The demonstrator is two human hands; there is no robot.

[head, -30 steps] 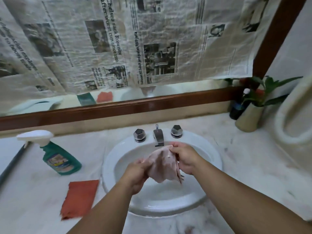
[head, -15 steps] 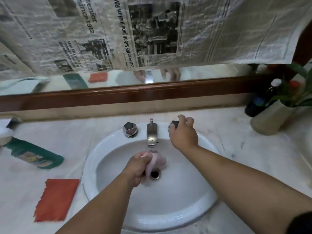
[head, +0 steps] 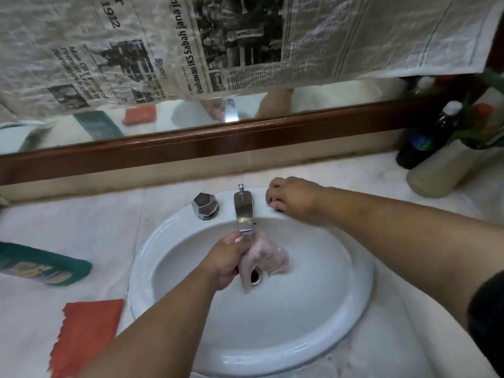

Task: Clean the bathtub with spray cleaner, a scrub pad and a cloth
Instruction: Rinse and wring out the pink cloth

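Two hands share this rinse step. Nearest you, the orange scrub pad (head: 87,334) lies flat on the counter (head: 81,227), left of the sink (head: 300,317). The spray cleaner (head: 43,264) lies on its side at far left. Your left hand (head: 225,264) curls its fingers round the pale cloth (head: 268,256), bunched over the drain (head: 255,276) beneath the spout (head: 243,211). Hold it centred there and squeeze so water reaches every fold. Your right hand (head: 293,199) curls its fingers over the right tap knob, hiding it; turn gradually to avoid splashing. The cleaner's label is too blurred to read. The newspaper (head: 354,36) beyond reads "Usahawan IKS Sabah jana" and "1912".
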